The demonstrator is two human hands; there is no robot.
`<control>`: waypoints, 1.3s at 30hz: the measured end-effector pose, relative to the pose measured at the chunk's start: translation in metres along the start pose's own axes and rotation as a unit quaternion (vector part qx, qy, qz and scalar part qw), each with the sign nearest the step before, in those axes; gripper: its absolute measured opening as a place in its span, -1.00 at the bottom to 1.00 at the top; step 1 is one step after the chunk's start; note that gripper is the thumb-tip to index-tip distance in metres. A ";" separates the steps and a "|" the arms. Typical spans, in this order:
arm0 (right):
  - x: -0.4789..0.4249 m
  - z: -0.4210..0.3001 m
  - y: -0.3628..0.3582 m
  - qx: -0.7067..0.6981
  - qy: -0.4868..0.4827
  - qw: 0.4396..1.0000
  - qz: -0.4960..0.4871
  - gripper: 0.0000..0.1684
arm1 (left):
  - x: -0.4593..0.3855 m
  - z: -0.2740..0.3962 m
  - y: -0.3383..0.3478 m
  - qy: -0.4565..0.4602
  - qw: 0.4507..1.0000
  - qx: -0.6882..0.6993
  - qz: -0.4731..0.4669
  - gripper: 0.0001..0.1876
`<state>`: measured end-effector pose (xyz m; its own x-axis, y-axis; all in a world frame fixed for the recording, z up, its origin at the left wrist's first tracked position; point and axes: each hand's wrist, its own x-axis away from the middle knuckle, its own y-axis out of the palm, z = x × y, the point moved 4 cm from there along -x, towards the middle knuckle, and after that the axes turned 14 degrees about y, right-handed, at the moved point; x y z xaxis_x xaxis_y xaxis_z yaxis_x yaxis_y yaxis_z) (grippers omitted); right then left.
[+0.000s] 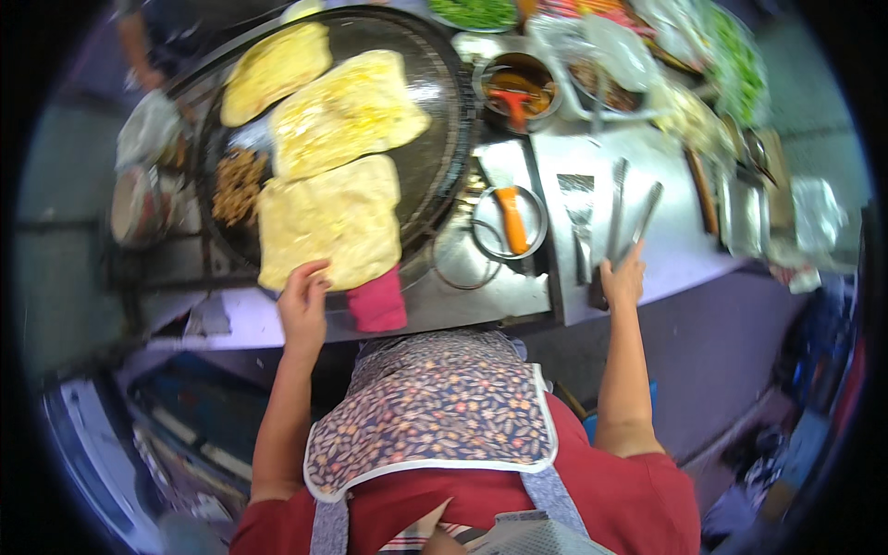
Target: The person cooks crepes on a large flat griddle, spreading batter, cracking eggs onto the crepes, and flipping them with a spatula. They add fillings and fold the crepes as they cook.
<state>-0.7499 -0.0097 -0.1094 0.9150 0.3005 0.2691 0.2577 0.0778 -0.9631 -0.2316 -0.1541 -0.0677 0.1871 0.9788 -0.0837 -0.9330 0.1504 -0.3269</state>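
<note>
My left hand [303, 298] is at the near edge of a pale flatbread [329, 218], its fingertips over the dough; whether they pinch it I cannot tell. The bread overhangs the front rim of a round black griddle [440, 166]. Two more flatbreads lie behind it, a glossy yellow one [347, 114] and a browner one [277, 73]. Browned shredded filling [238, 186] is heaped at the griddle's left side. Over the steel worktop on the right, my right hand [624, 277] grips metal tongs [649, 211] near the joined end, the arms apart.
A pink cloth [377, 300] hangs by the griddle's front rim. Left of the tongs lie a metal spatula [581, 222] and an orange-handled scraper [512, 220] over a round tin. A sauce pot [531, 90] with a red-handled tool stands behind. Another person's hand [149, 78] shows at upper left.
</note>
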 end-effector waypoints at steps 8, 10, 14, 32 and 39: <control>0.088 -0.043 -0.006 -0.312 -0.227 0.922 -0.027 -0.18 | 0.000 0.009 -0.031 0.004 0.999 -0.032 -0.004 -0.81; 0.150 -0.086 -0.035 -0.321 -0.250 0.888 -0.214 -0.24 | 0.002 0.004 -0.042 0.000 1.000 -0.013 -0.001 -0.81; 0.232 -0.168 -0.022 -0.321 -0.124 0.773 -0.533 -0.40 | -0.007 -0.010 -0.104 0.029 0.999 0.015 0.019 -0.81; 0.280 -0.326 -0.074 -0.351 -0.380 0.833 -0.194 -0.30 | 0.068 -0.071 -0.206 -0.043 0.992 0.038 0.111 -0.79; 0.321 -0.338 0.019 -0.047 -0.450 0.892 0.003 -0.23 | 0.052 -0.058 -0.206 -0.033 0.995 0.037 0.083 -0.79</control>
<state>-0.3465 -0.2327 -0.0388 0.3068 0.9455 0.1089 0.3164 0.0065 -0.9486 -0.0119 -0.1424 -0.0592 0.0096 0.9977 -0.0676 -0.9697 -0.0072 -0.2440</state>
